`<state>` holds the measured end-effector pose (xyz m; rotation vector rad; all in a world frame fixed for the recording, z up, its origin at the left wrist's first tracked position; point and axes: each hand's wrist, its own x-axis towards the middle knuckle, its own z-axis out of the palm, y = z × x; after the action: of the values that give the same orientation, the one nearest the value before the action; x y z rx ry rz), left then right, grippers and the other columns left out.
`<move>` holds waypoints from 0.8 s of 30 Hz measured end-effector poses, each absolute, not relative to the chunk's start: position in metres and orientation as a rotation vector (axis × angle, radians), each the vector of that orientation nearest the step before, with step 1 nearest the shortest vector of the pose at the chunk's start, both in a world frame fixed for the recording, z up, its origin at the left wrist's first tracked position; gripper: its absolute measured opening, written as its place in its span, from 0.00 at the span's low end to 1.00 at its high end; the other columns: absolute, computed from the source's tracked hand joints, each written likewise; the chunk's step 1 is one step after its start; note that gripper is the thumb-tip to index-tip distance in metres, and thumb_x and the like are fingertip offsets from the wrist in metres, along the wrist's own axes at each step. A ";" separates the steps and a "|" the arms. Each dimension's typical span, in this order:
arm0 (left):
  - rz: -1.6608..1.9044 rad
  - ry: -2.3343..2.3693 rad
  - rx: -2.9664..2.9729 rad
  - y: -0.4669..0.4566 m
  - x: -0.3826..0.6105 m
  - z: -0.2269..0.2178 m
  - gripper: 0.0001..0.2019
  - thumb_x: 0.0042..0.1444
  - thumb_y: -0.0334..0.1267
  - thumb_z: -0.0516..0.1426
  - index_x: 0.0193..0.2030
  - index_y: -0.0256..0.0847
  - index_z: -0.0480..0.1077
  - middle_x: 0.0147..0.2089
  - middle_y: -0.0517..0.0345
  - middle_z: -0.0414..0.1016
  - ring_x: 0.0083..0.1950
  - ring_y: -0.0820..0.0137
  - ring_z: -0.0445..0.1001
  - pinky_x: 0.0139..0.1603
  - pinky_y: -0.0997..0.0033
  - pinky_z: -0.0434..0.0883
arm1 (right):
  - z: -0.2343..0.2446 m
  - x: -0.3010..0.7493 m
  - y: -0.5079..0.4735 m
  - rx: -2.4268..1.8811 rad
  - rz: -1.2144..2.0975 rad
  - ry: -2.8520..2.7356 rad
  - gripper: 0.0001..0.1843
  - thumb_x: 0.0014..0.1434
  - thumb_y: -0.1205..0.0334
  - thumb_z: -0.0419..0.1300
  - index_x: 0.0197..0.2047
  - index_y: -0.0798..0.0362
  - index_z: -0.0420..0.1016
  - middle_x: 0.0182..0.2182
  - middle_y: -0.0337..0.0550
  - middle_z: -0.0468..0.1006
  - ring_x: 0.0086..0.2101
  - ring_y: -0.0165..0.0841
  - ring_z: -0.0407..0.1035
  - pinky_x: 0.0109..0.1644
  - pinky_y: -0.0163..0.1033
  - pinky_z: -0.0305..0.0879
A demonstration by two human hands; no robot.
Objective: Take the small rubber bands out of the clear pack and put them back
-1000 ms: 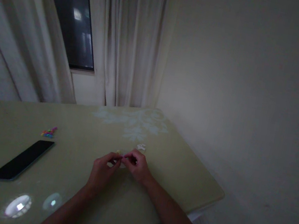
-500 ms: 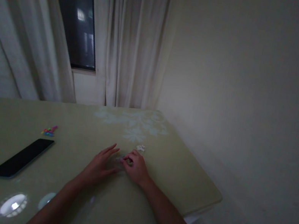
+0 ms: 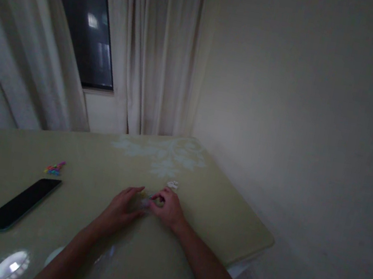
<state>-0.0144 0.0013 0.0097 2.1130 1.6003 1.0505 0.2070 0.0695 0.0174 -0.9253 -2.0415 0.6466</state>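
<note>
Close together over the table [image 3: 101, 230], my two hands work around a small, see-through item [image 3: 144, 203] too blurred to name. My left hand [image 3: 121, 207] curves beside its left side, thumb and fingers apart; whether they touch it is unclear. My right hand [image 3: 169, 209] is closed in a pinch at its right side, with a tiny bluish bit at the fingertips that I cannot make out. Just beyond the right hand lies a little group of white pieces [image 3: 173, 184].
A black tablet-like slab [image 3: 19, 204] lies on the left part of the table. Behind it sits a small pile of colourful pieces [image 3: 54, 168]. Curtains [image 3: 150, 56] and a dark window [image 3: 84, 20] stand at the back, a pale wall [image 3: 301, 121] along the right.
My left hand's fingers have drawn in and curve more around the see-through item. My right hand keeps its pinch. The whole view has shifted slightly.
</note>
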 end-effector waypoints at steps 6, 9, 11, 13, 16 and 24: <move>0.975 1.502 2.049 -0.002 -0.023 0.014 0.34 0.55 0.45 0.67 0.69 0.46 0.69 0.65 0.42 0.75 0.65 0.52 0.75 0.67 0.47 0.71 | 0.017 0.245 0.095 -1.258 0.207 -2.061 0.26 0.65 0.61 0.65 0.66 0.45 0.74 0.65 0.57 0.70 0.61 0.50 0.65 0.63 0.55 0.59; 0.953 1.475 2.033 -0.004 -0.025 0.016 0.32 0.54 0.45 0.68 0.66 0.48 0.71 0.64 0.45 0.75 0.64 0.52 0.75 0.67 0.48 0.71 | 0.010 0.256 0.102 -1.372 0.137 -2.156 0.29 0.66 0.54 0.66 0.69 0.41 0.70 0.72 0.56 0.62 0.67 0.55 0.58 0.65 0.60 0.55; 0.954 1.469 2.050 -0.004 -0.024 0.017 0.31 0.54 0.46 0.68 0.64 0.48 0.72 0.63 0.46 0.75 0.63 0.52 0.76 0.66 0.49 0.72 | 0.006 0.257 0.103 -1.359 0.161 -2.223 0.24 0.68 0.54 0.64 0.66 0.43 0.73 0.69 0.55 0.68 0.66 0.52 0.61 0.66 0.58 0.55; 0.956 1.474 2.069 -0.004 -0.022 0.017 0.30 0.54 0.47 0.68 0.64 0.47 0.73 0.62 0.46 0.76 0.62 0.52 0.76 0.65 0.50 0.72 | 0.007 0.256 0.102 -1.321 0.200 -2.253 0.20 0.68 0.56 0.63 0.62 0.47 0.76 0.62 0.55 0.75 0.62 0.49 0.66 0.64 0.54 0.57; 0.957 1.499 2.079 -0.004 -0.019 0.017 0.31 0.53 0.47 0.69 0.64 0.46 0.73 0.61 0.45 0.77 0.62 0.52 0.77 0.64 0.51 0.73 | 0.013 0.252 0.099 -1.289 0.241 -2.240 0.17 0.63 0.58 0.68 0.54 0.51 0.79 0.52 0.53 0.79 0.55 0.47 0.70 0.61 0.51 0.61; 1.065 1.536 1.949 -0.003 -0.014 0.013 0.36 0.54 0.46 0.67 0.70 0.45 0.67 0.63 0.42 0.78 0.61 0.51 0.78 0.64 0.45 0.73 | 0.024 0.237 0.081 -0.889 0.615 -2.160 0.21 0.58 0.58 0.73 0.53 0.51 0.78 0.51 0.49 0.79 0.54 0.41 0.70 0.61 0.45 0.65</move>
<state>-0.0139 -0.0027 0.0134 1.9488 1.5365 1.0645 0.2375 0.0812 0.0243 -0.8885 -2.1603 0.6148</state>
